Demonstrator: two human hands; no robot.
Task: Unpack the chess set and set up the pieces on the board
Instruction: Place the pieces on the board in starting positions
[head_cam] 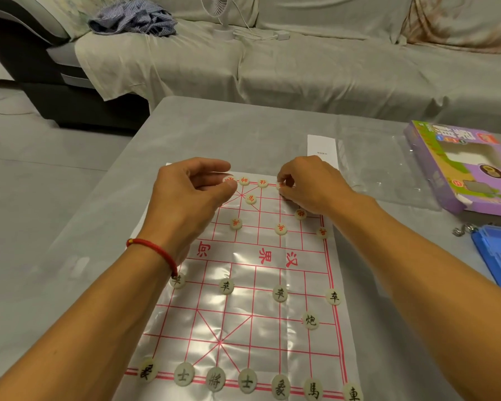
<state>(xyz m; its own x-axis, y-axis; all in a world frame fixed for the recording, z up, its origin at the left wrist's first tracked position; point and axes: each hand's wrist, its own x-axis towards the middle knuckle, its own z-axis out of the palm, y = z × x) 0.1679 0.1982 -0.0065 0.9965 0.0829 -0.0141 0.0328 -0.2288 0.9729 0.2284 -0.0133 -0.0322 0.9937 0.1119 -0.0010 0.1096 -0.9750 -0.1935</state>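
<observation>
The board (pixel 243 285) lies mid-frame on the grey surface (pixel 84 256), its far edge under both hands. The left hand (pixel 185 198) has its grip pinched on a red piece (pixel 229 179) at the far row; the right hand (pixel 310 186) has its grip pinched on another piece (pixel 280 185) there. Black pieces (pixel 225 285) line the near rows along the frame's bottom. At right, a purple box (pixel 446 169), a clear bag (pixel 388 169) and a blue tray (pixel 498 256) crowd the surface edge. A sofa (pixel 301 68) fills the top. Bare surface lies left of the board.
</observation>
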